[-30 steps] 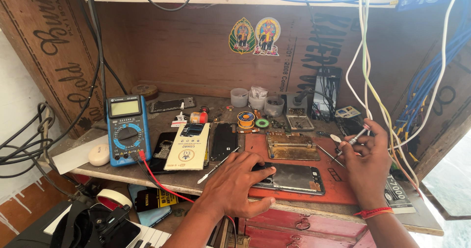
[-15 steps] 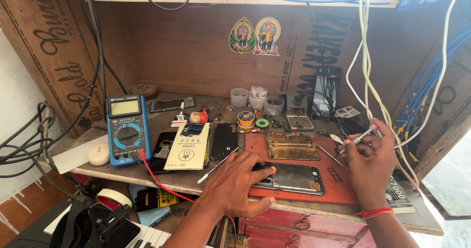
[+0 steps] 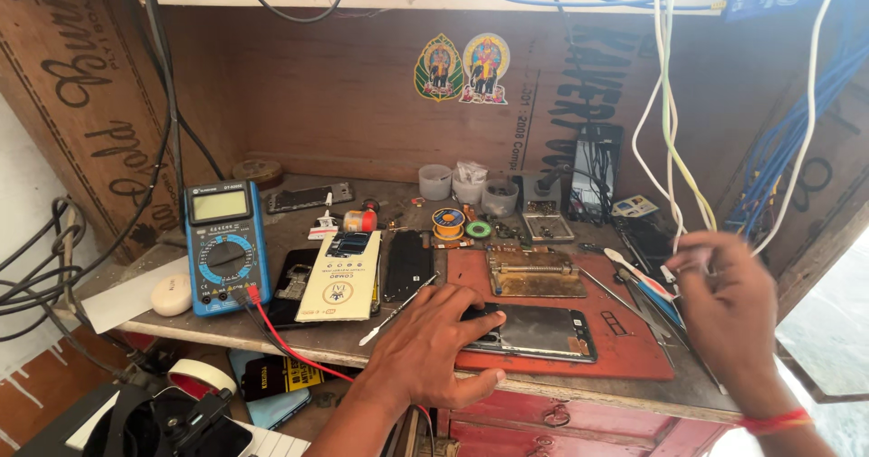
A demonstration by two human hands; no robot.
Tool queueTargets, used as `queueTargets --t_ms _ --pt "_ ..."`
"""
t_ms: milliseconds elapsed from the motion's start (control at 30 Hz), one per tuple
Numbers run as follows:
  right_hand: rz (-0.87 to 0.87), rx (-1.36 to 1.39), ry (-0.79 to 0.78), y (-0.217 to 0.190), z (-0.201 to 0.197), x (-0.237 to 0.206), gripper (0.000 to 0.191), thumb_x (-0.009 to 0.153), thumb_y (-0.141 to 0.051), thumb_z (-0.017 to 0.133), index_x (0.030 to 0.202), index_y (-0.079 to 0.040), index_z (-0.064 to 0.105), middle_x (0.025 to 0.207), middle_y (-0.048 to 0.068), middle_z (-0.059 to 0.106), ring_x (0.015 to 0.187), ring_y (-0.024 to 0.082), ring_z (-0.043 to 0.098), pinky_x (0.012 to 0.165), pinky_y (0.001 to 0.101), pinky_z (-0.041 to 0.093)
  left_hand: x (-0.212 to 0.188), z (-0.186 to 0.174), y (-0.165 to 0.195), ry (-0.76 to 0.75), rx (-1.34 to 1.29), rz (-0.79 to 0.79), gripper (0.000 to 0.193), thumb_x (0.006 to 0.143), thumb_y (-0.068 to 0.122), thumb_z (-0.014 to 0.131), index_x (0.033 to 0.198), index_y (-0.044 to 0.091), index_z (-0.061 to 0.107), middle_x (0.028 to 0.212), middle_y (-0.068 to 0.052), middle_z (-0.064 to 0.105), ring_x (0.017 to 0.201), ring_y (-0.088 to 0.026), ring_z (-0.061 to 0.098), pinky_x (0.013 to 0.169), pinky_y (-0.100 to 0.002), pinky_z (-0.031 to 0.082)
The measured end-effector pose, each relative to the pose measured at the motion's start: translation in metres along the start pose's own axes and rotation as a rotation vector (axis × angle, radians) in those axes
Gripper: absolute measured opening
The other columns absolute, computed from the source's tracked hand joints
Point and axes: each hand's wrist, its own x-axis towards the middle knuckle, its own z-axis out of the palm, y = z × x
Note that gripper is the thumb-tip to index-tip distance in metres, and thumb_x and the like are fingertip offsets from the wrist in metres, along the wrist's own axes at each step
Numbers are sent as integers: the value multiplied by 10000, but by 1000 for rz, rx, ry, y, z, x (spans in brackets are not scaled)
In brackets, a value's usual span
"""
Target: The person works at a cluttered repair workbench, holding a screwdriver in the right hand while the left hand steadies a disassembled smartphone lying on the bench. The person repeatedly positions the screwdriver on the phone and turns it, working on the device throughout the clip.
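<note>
Pressing down with spread fingers [image 3: 471, 323], the left hand [image 3: 425, 353] pins the left end of the opened phone [image 3: 534, 332] onto the red mat [image 3: 625, 348] at the tabletop's [image 3: 154, 317] front edge. The right hand [image 3: 729, 303] hovers well right of the phone, blurred; whether its fingers pinch anything I cannot tell. A blue multimeter [image 3: 222, 244] stands far left.
</note>
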Motion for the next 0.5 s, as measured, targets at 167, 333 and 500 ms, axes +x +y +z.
queueTargets --t_ms 167,333,500 --pt "211 -295 -621 14 -11 3 208 823 -208 780 1024 -156 772 866 39 797 712 217 725 696 366 578 0 0 -1 23 11 32 670 756 502 713 1273 75 723 1223 -130 603 1237 -303 521 1076 -443 383" --pt "335 -465 -748 10 -13 -4 176 852 -300 787 993 -205 834 854 94 807 765 241 739 751 377 592 -1 0 -1 22 2 24 674 762 506 711 1276 70 721 1223 -133 605 1239 -296 527 1094 -448 366" --pt "238 -593 -842 -9 -10 6 215 824 -287 774 1035 -266 810 925 38 804 887 256 769 828 399 590 -2 -1 1 17 1 28 675 769 510 707 1280 68 720 1236 -135 599 1245 -305 513 1105 -442 357"
